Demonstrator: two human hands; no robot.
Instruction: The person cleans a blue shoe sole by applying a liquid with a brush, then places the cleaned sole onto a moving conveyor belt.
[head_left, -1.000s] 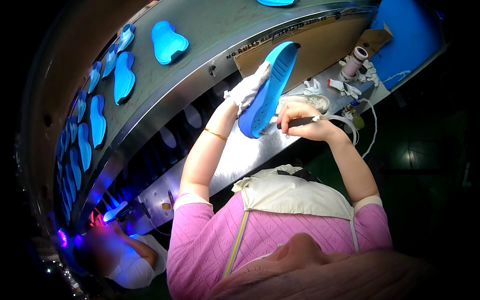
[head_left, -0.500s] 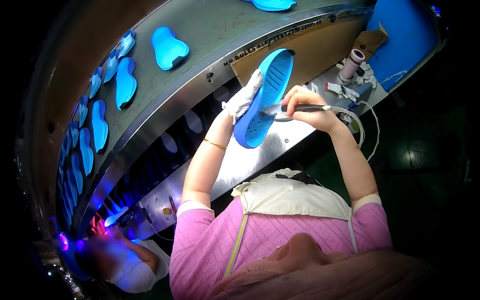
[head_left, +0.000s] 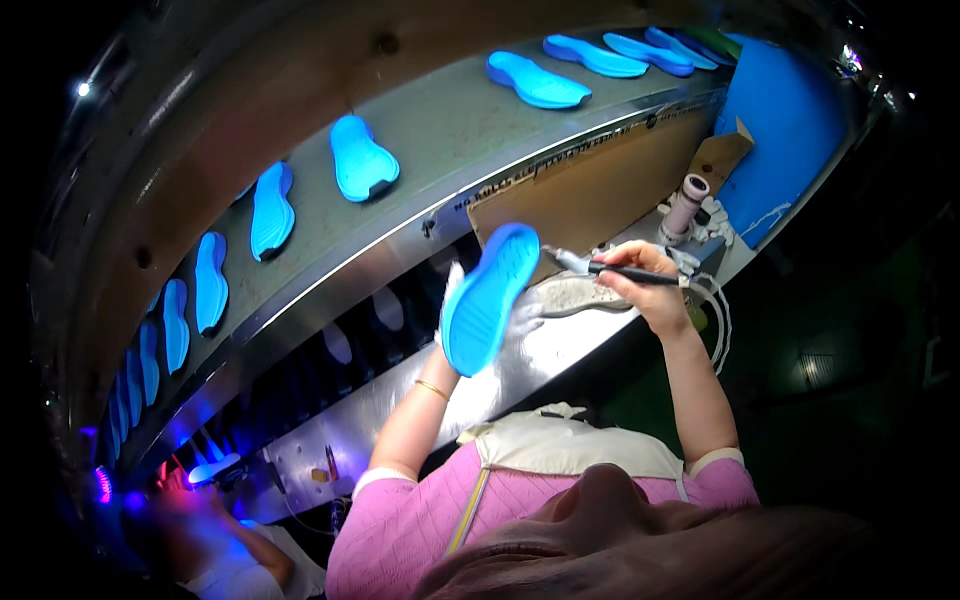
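My left hand, in a white glove, grips a blue shoe sole round its sides. The gloved fingers show on both edges of the sole, which is held tilted above the metal ledge. Bare-skinned, my right hand is closed round the black handle of a brush. A pale hose runs from the back end of the brush. The brush tip points left, close to the upper right edge of the sole; whether it touches I cannot tell. Below the brush lies a greyish sole-shaped piece.
Beyond my hands a curved grey conveyor carries several blue soles. A metal ledge runs beneath it, near a cardboard sheet. At right stand a pink bottle, white gloves and a blue panel. A co-worker sits lower left.
The sole has moved down and left and been turned in my left hand. My right hand has drawn the brush off the sole's surface, to the right and down. Soles on the conveyor have shifted.
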